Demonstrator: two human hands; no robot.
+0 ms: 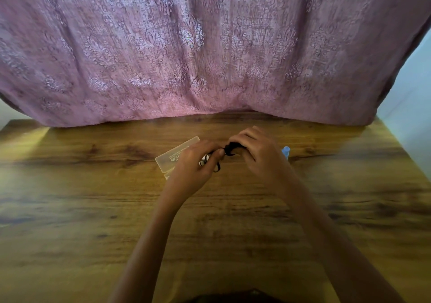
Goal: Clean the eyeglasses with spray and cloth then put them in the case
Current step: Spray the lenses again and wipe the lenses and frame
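From my end this looks like a room in someone's home. A pink curtain (210,46) of thin, damask-patterned fabric hangs in soft folds down to the back edge of a wood-grain table (93,209), and daylight glows through it. A plain pale wall (410,92) shows beside the curtain on the right, and the small clear plastic case (177,154) and little blue bottle (286,151) on the tabletop are ordinary personal things.

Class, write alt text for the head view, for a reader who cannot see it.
Over a wooden table, the left hand holds eyeglasses while the right hand pinches a dark cloth against them. A clear case and a spray bottle sit behind the hands.
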